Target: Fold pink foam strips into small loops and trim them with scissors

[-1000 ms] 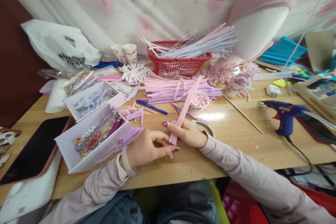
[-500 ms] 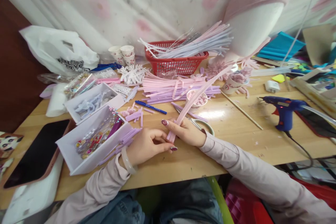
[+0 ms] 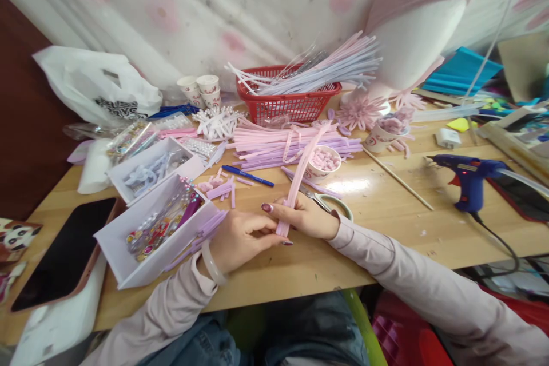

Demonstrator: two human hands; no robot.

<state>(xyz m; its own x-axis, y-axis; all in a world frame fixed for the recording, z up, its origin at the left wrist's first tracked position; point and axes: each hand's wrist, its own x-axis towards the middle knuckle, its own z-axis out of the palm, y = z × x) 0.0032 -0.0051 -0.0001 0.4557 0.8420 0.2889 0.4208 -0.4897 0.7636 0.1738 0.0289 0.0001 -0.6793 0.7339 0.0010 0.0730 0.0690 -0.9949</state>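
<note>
A small bundle of pink pipe cleaners [image 3: 302, 167] slants up and away from my hands, its far part curving to the right. My right hand [image 3: 309, 218] is closed around its lower part, the thumb lying across it. At the bottom ends, the fingertips of my left hand [image 3: 240, 240] pinch the same bundle. Scissors [image 3: 337, 205] lie just beyond my right hand, partly hidden by it. Behind the bundle stands a paper cup [image 3: 321, 170] of small pink pieces. Cut purple pipe cleaner pieces [image 3: 221, 190] and a blue pen [image 3: 247, 175] lie beyond my left hand.
A white box of beads and trinkets [image 3: 124, 269] stands left, near a phone [image 3: 64, 251]. Farther back are pink and purple pipe cleaners [image 3: 257, 146] and a red basket [image 3: 285, 108]. On the right are a wooden stick [image 3: 398, 178] and a corded glue gun [image 3: 467, 177].
The bundle's far end has swung left and toward me, so less of its length shows. Both hands keep nearly the same place, with the left fingertips at the bundle's lower ends.
</note>
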